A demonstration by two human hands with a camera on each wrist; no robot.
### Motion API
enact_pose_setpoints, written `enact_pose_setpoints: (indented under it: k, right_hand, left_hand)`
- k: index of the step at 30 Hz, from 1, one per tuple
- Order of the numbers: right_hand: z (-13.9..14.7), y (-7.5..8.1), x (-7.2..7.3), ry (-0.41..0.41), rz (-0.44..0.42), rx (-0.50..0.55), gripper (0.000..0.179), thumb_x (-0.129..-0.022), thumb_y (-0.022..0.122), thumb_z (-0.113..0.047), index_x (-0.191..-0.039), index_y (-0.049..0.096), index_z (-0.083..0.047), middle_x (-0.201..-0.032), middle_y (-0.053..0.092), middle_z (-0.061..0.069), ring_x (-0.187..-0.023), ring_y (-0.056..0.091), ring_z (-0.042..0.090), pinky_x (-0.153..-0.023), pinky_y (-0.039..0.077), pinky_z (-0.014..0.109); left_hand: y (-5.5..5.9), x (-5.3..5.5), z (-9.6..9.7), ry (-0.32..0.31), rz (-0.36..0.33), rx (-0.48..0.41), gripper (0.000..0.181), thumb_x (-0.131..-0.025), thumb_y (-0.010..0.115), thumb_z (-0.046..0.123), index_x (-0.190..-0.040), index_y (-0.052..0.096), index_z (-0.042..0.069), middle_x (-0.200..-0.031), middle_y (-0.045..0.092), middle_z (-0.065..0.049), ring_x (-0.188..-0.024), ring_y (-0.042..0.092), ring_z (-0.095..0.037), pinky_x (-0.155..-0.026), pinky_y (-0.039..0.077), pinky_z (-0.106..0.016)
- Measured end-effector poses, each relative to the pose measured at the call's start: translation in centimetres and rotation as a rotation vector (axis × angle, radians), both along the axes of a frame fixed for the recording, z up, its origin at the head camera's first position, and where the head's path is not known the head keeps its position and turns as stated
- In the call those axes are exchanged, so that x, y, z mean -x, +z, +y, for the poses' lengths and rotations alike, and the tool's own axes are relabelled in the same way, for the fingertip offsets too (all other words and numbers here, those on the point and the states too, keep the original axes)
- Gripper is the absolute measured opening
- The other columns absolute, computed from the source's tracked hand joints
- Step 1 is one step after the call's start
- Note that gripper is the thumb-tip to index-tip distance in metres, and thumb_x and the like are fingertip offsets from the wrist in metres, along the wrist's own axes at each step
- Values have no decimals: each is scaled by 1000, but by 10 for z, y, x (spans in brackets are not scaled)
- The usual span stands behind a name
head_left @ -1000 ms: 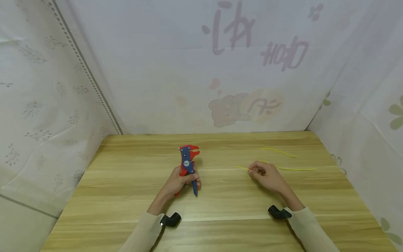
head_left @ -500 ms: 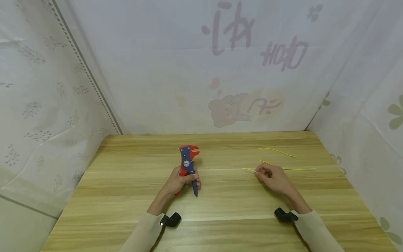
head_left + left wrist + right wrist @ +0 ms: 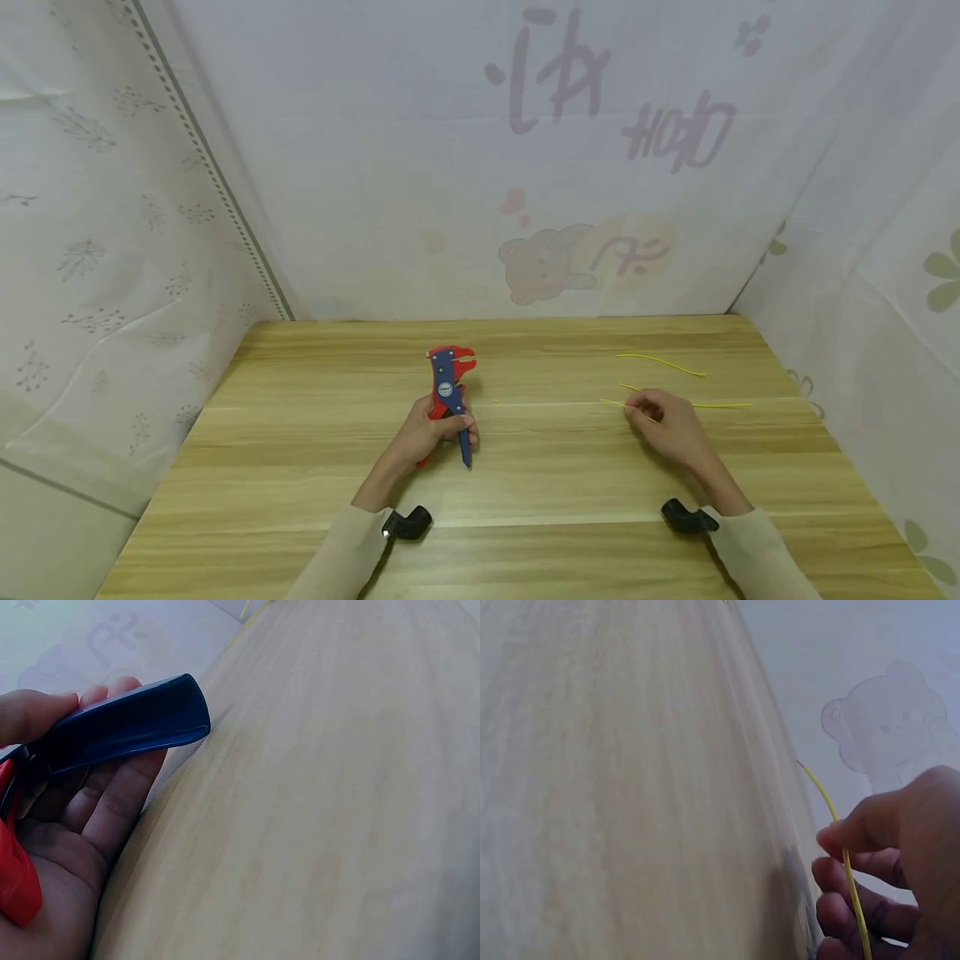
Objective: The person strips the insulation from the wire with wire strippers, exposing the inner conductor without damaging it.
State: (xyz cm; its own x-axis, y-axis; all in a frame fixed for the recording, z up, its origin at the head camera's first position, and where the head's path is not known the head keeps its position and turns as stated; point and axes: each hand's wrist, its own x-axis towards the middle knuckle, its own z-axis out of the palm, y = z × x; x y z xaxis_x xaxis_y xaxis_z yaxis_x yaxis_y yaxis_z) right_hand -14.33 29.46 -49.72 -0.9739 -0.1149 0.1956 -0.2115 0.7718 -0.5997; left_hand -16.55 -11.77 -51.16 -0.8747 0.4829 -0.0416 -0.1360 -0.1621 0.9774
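As the left hand grips pliers, the right hand pinches yellow wire, likely pliant, best held near its tip.

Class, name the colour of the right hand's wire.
Yellow: the wire shows best from the right wrist.

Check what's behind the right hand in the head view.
Behind the right hand, a yellow wire on the wood-grain tabletop shows at either side; its middle is covered.
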Motion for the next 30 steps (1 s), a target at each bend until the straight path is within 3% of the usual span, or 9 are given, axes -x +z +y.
enact_pose_setpoints:
  k: [6, 20, 30]
  right_hand:
    - [8, 1, -2, -37, 29, -62, 5, -96, 72, -13, -97, 76, -12, -91, 73, 2, -77, 59, 8, -67, 50, 24]
    - [22, 2, -5, -24, 48, -128, 13, -94, 71, -5, -102, 80, -10, -99, 74, 7, -85, 62, 20, -71, 50, 28]
    - [23, 3, -3, -23, 67, -95, 12, -93, 72, -6, -103, 77, -9, -93, 74, 4, -79, 60, 9, -67, 52, 23]
  left_hand:
    - [0, 0, 1, -3, -12, -11, 47, -95, 69, 5, -126, 41, -18, -87, 71, -11, -78, 74, -23, -81, 65, -46]
    - [-2, 1, 1, 2, -6, -8, 48, -95, 70, 6, -125, 41, -18, -87, 72, -10, -78, 74, -22, -80, 65, -44]
    - [0, 0, 0, 4, -8, -6, 48, -95, 70, 5, -124, 40, -18, -86, 72, -9, -78, 74, -21, -79, 65, -42]
